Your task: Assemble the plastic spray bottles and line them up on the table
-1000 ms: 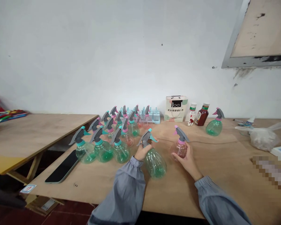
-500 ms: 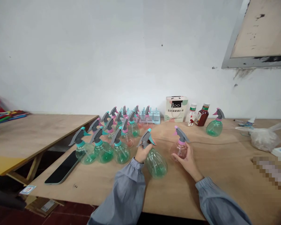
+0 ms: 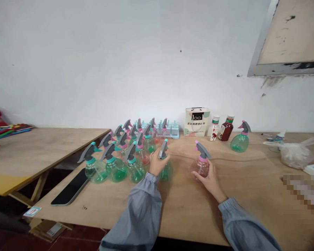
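My left hand (image 3: 158, 163) is closed around the neck of a green spray bottle (image 3: 166, 172), whose grey and teal trigger head points up between the fingers. The bottle is nearly upright, partly hidden by the hand. To its right, my right hand (image 3: 211, 179) wraps the round body of a pink spray bottle (image 3: 200, 168) with a grey and pink head, standing on the table. Left of my hands, several other spray bottles stand in a cluster, including a green one (image 3: 135, 170) close by my left hand.
A phone (image 3: 69, 187) lies at the table's left edge. Along the wall stand a light-blue rack (image 3: 174, 131), a paper bag (image 3: 196, 122), a white bottle (image 3: 214, 128) and a brown bottle (image 3: 226, 128). Another green spray bottle (image 3: 239, 142) and a plastic bag (image 3: 295, 153) are at right.
The green spray bottle in my left hand has swung from tilted to nearly upright and its base has moved left toward the cluster. My right hand and the pink bottle have stayed put.
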The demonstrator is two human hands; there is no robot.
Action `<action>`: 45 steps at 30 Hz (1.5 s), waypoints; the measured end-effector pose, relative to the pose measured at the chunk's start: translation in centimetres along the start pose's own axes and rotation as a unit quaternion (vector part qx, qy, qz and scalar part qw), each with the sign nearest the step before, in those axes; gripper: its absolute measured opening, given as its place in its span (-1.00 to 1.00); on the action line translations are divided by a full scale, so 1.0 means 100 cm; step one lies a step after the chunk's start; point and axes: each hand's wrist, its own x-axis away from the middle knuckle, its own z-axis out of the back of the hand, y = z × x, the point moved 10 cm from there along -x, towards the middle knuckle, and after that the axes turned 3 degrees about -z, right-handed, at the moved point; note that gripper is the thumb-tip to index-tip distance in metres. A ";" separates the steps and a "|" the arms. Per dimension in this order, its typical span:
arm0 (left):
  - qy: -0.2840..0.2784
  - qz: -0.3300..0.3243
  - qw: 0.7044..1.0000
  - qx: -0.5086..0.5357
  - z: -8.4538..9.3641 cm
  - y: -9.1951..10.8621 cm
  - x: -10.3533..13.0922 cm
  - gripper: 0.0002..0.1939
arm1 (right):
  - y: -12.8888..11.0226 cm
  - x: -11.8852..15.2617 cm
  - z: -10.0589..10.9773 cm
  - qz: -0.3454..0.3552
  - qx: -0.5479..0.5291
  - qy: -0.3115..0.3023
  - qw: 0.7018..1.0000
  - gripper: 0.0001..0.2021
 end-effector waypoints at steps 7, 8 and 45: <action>0.102 -0.019 0.994 -0.044 0.014 -0.005 0.001 -0.62 | 0.002 0.000 -0.001 -0.008 -0.008 -0.006 1.000 -0.11; 0.111 -0.028 0.992 -0.049 0.018 -0.004 0.005 -0.57 | 0.001 0.000 -0.001 -0.009 -0.008 -0.006 1.000 -0.11; 0.058 -0.139 0.986 0.070 -0.042 0.018 0.011 -0.42 | -0.013 0.013 -0.010 0.009 -0.042 -0.038 0.998 -0.31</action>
